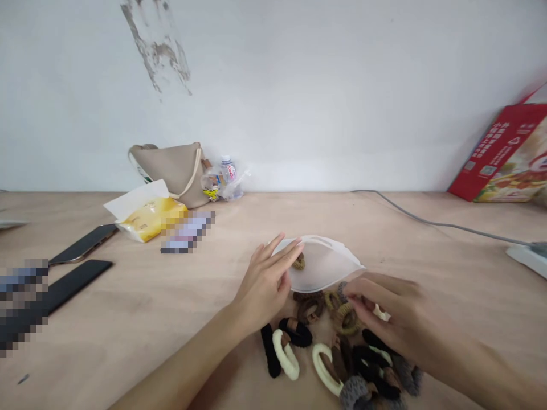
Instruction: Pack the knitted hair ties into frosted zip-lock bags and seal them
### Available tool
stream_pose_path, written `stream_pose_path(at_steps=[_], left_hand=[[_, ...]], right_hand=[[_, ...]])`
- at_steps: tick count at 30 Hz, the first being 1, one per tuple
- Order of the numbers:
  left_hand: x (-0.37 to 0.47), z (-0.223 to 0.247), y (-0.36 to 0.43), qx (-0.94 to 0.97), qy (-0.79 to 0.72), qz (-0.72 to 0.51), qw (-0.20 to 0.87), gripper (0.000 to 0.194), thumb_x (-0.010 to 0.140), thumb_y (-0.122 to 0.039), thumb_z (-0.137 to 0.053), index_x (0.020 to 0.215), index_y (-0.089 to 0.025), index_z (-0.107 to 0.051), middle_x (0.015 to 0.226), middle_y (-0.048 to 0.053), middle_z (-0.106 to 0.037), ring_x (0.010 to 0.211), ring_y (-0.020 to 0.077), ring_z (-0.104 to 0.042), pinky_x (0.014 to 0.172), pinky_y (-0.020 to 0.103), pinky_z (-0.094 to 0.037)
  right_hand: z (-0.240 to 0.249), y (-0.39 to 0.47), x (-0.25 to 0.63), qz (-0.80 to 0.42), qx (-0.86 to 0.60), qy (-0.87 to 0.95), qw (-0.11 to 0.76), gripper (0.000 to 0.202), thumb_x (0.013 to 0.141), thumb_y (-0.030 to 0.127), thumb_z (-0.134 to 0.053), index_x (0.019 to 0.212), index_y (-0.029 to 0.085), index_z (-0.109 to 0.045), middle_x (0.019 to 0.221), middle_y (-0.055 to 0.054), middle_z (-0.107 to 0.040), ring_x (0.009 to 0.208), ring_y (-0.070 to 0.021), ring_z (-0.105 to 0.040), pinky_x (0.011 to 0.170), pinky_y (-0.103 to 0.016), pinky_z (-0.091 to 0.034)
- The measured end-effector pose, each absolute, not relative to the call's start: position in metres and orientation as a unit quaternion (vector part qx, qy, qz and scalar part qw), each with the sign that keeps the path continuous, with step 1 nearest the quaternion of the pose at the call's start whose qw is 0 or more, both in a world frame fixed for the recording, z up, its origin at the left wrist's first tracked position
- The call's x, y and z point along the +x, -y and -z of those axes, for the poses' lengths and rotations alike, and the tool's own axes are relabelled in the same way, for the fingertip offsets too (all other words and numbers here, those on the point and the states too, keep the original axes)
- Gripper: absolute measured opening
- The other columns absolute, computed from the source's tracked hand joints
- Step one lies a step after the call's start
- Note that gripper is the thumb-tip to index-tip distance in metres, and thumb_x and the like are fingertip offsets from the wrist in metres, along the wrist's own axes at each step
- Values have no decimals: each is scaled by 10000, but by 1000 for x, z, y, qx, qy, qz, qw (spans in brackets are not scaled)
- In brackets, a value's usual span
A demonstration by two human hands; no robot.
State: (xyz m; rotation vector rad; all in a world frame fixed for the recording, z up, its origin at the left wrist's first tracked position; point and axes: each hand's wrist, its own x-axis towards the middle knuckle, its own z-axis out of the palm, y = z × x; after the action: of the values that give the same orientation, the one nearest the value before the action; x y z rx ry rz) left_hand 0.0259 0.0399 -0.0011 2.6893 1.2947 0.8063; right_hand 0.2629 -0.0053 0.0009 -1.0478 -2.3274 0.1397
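A white translucent bag [327, 267] lies flat with its mouth edge toward me, and a tan hair tie [300, 262] shows inside it. My left hand [267, 279] rests over the bag's left side, fingers stretched out. Right of the mouth, my right hand [384, 304] is slightly blurred, its fingers pinched on a grey hair tie [342, 291]. Below both hands lies a loose pile of fluffy hair ties: a cream one [285, 356], a black one [270, 350], a brown one [310, 307], a mustard one [347, 319] and several more, some overlapping.
Left on the wooden table [171, 319] are dark phones [83, 245], a yellow tissue pack [154, 219] and another phone [188, 232]. A beige handbag [168, 165] and a bottle [228, 168] stand by the wall. At right are a red box [499, 154] and a grey cable [427, 221].
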Motion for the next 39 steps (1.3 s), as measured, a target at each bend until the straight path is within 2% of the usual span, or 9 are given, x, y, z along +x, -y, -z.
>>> stream_pose_path(at_steps=[4,7,14,18,20,24,32,36,39], left_hand=[[27,1,-40,867,-425,-259,22,616,795,-24,-353,1373,-225,-419,1369,36,-519,1363,247,-325,1075,552,-312],[27,1,-39,866,-427,-258,26,622,796,-24,-350,1378,-235,-412,1354,33,-535,1362,249,-328,1074,563,-310],[26,-2,-38,869,-415,-264,43,634,785,-17,-384,1383,-229,-401,1388,30,-498,1371,250,-308,1079,546,-321],[26,-3,-37,868,-420,-262,44,625,786,-23,-396,1380,-219,-407,1392,28,-493,1374,249,-302,1086,527,-328],[26,-3,-37,868,-419,-263,43,624,784,-23,-393,1381,-205,-406,1390,29,-496,1374,247,-302,1085,522,-334],[26,0,-38,866,-412,-282,37,625,771,-11,-376,1368,-188,-427,1379,37,-508,1365,242,-321,1079,510,-352],[25,-1,-39,865,-409,-290,20,626,776,-16,-382,1367,-216,-432,1366,10,-524,1359,222,-336,1082,455,-371],[24,-2,-39,867,-403,-292,32,624,784,-14,-389,1372,-220,-425,1377,22,-512,1364,233,-326,1079,478,-367],[23,-2,-39,866,-392,-308,36,622,791,-21,-404,1377,-228,-418,1370,27,-520,1365,231,-323,1076,476,-372]], right_hand=[[-1,8,263,-43,-448,881,144,211,723,63,-484,830,234,-548,781,0,-640,689,-176,-612,573,-260,-414],[2,8,266,-53,-455,881,122,262,671,35,-471,813,241,-548,743,18,-639,668,-175,-622,556,-253,-421],[-8,-2,253,-231,-522,732,371,62,798,249,-583,823,239,-527,557,56,-600,466,-123,-582,438,-204,-440],[-10,1,240,-375,-448,655,480,160,835,274,-569,984,229,-534,1026,-50,-671,885,-179,-676,701,-275,-552],[-5,5,241,-345,-439,687,464,118,863,235,-533,980,230,-543,1072,-46,-641,912,-167,-655,741,-280,-538],[-1,13,244,-218,-441,825,278,131,854,116,-498,846,220,-577,824,-6,-631,787,-167,-604,680,-294,-489],[-11,7,212,-52,-293,948,117,162,853,72,-570,921,216,-596,913,20,-664,802,-167,-578,670,-290,-442],[-13,3,219,6,-287,938,193,136,856,77,-523,810,199,-563,796,6,-636,689,-155,-558,595,-279,-415],[-14,0,232,52,-339,892,294,206,879,62,-408,893,187,-571,978,-62,-645,774,-167,-590,613,-281,-436]])
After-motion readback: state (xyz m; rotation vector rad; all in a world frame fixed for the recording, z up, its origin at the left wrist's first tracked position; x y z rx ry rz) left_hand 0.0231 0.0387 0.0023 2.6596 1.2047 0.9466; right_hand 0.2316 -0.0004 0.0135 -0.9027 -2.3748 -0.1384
